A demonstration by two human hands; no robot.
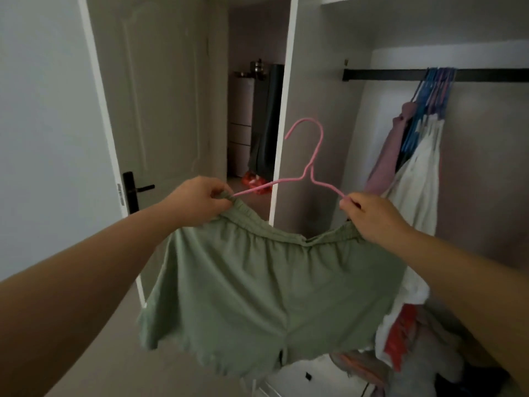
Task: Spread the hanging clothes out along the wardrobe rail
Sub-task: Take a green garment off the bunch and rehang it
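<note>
Green shorts [266,293] hang between my hands in front of the open wardrobe. My left hand [200,200] pinches the left end of the waistband together with the left arm of a pink hanger [310,167]. My right hand [372,216] grips the waistband's right end and the hanger's right arm. The hook points up, below and left of the black wardrobe rail [383,75]. On that rail, several blue and purple hangers [432,93] are bunched together with a white garment [420,179] and a pink garment [385,159].
The white wardrobe side panel [282,116] stands just behind the pink hanger. A grey door [160,110] with a black handle is at the left. Piled clothes and bags [409,342] lie on the wardrobe floor, with a white drawer front [309,376] below.
</note>
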